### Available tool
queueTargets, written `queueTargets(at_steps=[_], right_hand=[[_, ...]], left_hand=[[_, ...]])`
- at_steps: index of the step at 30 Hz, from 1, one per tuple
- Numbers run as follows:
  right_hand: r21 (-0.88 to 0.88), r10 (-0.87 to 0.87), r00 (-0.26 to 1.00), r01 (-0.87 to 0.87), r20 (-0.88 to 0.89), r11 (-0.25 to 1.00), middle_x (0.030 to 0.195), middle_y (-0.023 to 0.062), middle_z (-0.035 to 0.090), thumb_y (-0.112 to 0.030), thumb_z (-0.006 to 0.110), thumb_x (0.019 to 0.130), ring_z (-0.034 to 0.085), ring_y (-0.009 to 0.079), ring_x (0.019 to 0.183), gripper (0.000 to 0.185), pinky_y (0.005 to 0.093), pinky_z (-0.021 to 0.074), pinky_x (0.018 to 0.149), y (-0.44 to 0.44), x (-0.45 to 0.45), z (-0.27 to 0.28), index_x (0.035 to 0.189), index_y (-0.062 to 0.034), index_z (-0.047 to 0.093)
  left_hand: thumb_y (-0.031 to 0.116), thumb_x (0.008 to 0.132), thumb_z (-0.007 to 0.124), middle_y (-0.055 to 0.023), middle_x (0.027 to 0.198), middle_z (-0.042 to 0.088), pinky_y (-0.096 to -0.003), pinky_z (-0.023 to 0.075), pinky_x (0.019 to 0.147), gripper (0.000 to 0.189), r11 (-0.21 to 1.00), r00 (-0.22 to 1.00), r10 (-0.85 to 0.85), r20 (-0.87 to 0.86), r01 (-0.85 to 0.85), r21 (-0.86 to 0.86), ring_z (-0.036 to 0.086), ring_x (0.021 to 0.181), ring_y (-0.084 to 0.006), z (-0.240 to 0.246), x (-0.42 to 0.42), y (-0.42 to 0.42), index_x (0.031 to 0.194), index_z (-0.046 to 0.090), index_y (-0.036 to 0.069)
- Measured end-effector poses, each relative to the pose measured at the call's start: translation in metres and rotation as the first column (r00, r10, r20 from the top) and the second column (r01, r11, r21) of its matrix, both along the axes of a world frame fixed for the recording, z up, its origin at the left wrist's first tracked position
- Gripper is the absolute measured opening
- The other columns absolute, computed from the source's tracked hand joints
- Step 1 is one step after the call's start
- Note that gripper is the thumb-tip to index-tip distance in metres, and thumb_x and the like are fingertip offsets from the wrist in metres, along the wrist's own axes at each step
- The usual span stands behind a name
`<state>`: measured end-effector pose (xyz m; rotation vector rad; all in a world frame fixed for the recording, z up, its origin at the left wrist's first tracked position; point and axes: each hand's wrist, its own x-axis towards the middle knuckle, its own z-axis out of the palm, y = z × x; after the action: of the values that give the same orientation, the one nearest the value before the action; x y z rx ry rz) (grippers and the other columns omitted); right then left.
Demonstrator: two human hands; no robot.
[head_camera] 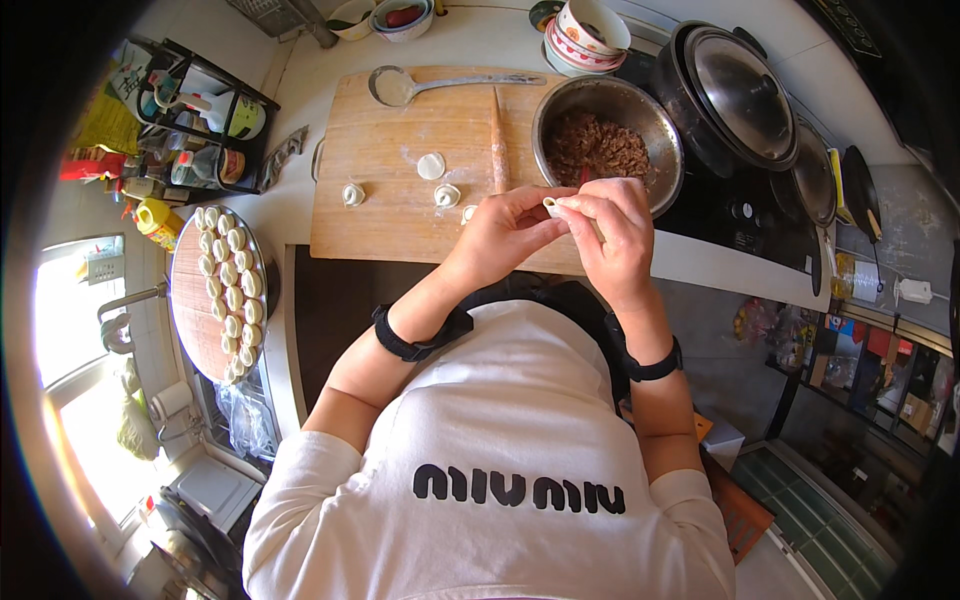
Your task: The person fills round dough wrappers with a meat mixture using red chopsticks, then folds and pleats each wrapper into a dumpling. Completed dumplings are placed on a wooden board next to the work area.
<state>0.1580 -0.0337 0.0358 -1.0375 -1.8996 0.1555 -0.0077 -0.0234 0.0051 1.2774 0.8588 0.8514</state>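
Observation:
Between the fingertips of my left hand [510,229] and my right hand [615,229] is a small dumpling [551,204], its dough edge pinched from both sides. Just beyond my right hand stands a steel bowl [669,176] of minced filling [600,146]. On the wooden board [375,142] lie a flat dough wrapper [431,166], two formed dumplings [447,196] and a floured rolling pin [499,146]. Another dumpling [469,214] is partly hidden by my left hand. A metal ladle [394,86] with pale contents rests at the board's far edge.
A round tray [195,300] at the left bears many dumplings in rows. Stacked bowls [589,37] stand behind the steel bowl. A lidded pot [739,97] and a lidded pan [810,172] are at the right, by the black cooktop [720,202]. A bottle rack [217,112] stands at the upper left.

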Motion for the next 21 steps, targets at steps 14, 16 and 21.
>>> queueTargets(at_steps=[14, 16, 21], right_hand=[[-0.015, -0.051, 0.998, 0.051, -0.035, 0.999, 0.084, 0.0056, 0.061, -0.006, 0.075, 0.073, 0.056, 0.0233, 0.077, 0.015, 0.0347, 0.0445, 0.07, -0.001, -0.009, -0.006, 0.085, -0.0045, 0.066], [-0.018, -0.059, 0.995, 0.058, -0.078, 0.998, 0.082, 0.0063, 0.061, -0.004, 0.073, 0.074, 0.056, 0.0234, 0.076, 0.013, 0.0344, 0.0449, 0.069, -0.001, -0.009, -0.006, 0.083, -0.0037, 0.065], [-0.115, -0.103, 0.973, 0.08, -0.206, 0.99, 0.082, 0.007, 0.062, -0.001, 0.068, 0.08, 0.056, 0.0223, 0.077, 0.005, 0.0319, 0.0462, 0.066, -0.001, -0.006, -0.003, 0.084, -0.0011, 0.065]], left_hand=[[0.002, 0.08, 0.068, -0.0115, 0.096, 0.067, -0.0298, 0.0529, 0.073, 0.038, 0.95, 0.975, 0.197, -0.101, -0.165, 0.265, 0.065, 0.08, -0.0181, 0.012, 0.008, -0.003, 0.117, 0.06, 0.0], [0.002, 0.08, 0.068, -0.012, 0.097, 0.067, -0.0291, 0.0524, 0.074, 0.038, 0.959, 0.973, 0.166, -0.159, -0.121, 0.257, 0.065, 0.081, -0.0178, 0.012, 0.006, -0.003, 0.116, 0.059, 0.0], [0.009, 0.083, 0.069, -0.0081, 0.096, 0.067, -0.0266, 0.0502, 0.074, 0.031, 0.934, 0.983, 0.119, -0.137, -0.064, 0.352, 0.062, 0.081, -0.0124, 0.004, -0.001, 0.005, 0.112, 0.06, 0.001]])
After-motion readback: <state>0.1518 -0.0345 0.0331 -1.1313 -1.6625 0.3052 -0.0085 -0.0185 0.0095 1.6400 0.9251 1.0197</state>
